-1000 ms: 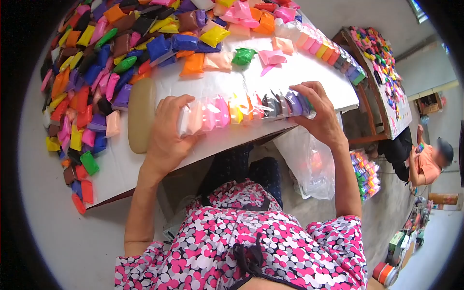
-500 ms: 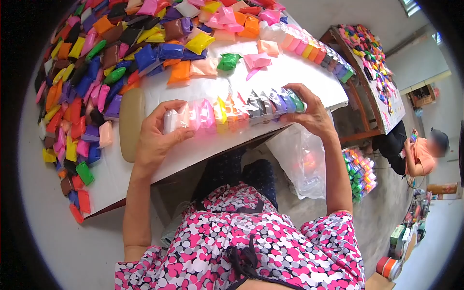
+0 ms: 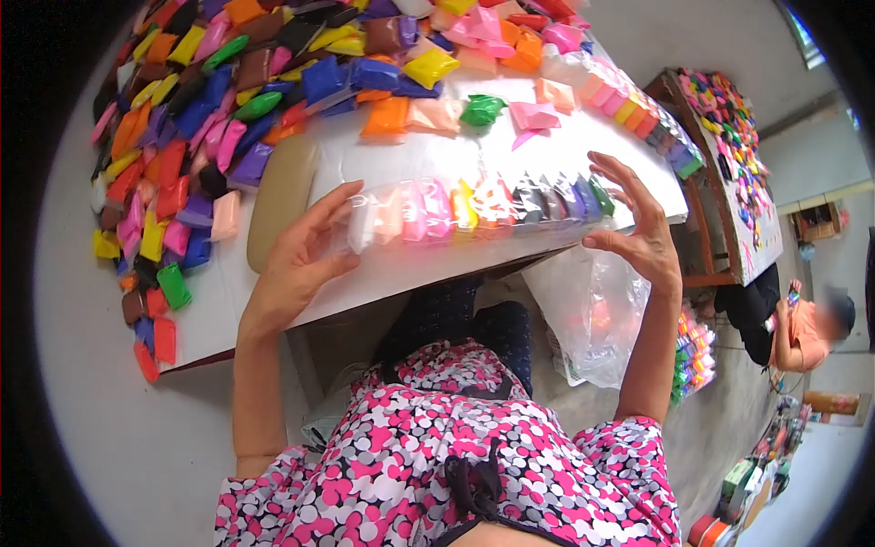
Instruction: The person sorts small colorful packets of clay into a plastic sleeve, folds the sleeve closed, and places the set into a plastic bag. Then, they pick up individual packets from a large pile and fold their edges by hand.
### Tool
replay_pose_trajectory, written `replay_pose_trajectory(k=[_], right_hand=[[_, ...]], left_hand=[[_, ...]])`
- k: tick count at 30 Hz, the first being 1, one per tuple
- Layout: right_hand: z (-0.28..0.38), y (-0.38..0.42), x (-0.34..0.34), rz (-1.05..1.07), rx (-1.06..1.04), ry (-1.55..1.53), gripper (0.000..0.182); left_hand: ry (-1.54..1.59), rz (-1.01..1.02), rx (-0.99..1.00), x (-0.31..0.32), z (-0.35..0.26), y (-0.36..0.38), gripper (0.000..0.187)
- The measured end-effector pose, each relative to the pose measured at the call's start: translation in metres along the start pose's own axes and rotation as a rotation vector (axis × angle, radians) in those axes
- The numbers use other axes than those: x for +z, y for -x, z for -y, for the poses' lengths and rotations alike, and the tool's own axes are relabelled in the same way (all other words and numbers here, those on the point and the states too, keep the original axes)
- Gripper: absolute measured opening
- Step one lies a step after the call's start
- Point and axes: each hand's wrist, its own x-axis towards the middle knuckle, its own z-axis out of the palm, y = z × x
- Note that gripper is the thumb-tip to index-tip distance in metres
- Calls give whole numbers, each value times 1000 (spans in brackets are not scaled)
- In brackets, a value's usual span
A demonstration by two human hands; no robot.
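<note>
Row of coloured clay packets (image 3: 478,210), sealed side by side in one clear sleeve, lies along the near edge of the white table (image 3: 583,137), running from a white packet at the left end to a green one at the right. The left hand (image 3: 296,264) rests at the left end with fingers stretched nearly flat, thumb and fingertips touching the sleeve but not closed around it. The right hand (image 3: 638,223) stands at the right end, fingers spread wide and lifted, palm facing the row; whether it touches the sleeve cannot be told. A tan oblong pad (image 3: 281,196) lies just left of the row. Farther back, a heap of loose clay packets (image 3: 210,100) in many colours covers the far left of the table, and a second filled row (image 3: 629,100) lies along the far right edge. A clear plastic bag (image 3: 592,314) hangs below the table near the right hand. A seated person (image 3: 807,319) is at the far right.
</note>
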Motion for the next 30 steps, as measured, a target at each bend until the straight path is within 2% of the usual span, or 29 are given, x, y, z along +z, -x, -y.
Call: replay_pose_trajectory(k=[2, 5, 11, 17, 20, 23, 26, 29, 30], right_hand=[[1, -1, 3, 20, 44, 18, 95], [-4, -3, 12, 32, -36, 23, 92], [-4, -3, 18, -1, -24, 9, 85], [-6, -3, 24, -35, 11, 0, 77], [-7, -1, 25, -51, 32, -5, 76], [-6, 0, 25, -50, 37, 4, 75], [-6, -1, 24, -40, 10, 34, 75], [-6, -1, 22, -34, 5, 40, 75], [-6, -1, 22, -33, 7, 36, 75]], left_hand=[[-8, 0, 37, 0, 3, -1, 73], [-7, 8, -41, 1, 4, -1, 69], [-106, 30, 61, 2, 12, -8, 58], [-147, -57, 39, 10, 16, -16, 43], [-149, -173, 85, 21, 28, -19, 36], [-353, -255, 134, 28, 25, -18, 36], [-324, -152, 71, 22, 18, -13, 52], [-285, -23, 292, 15, 2, -3, 67], [-216, 4, 243, 13, -2, -4, 71]])
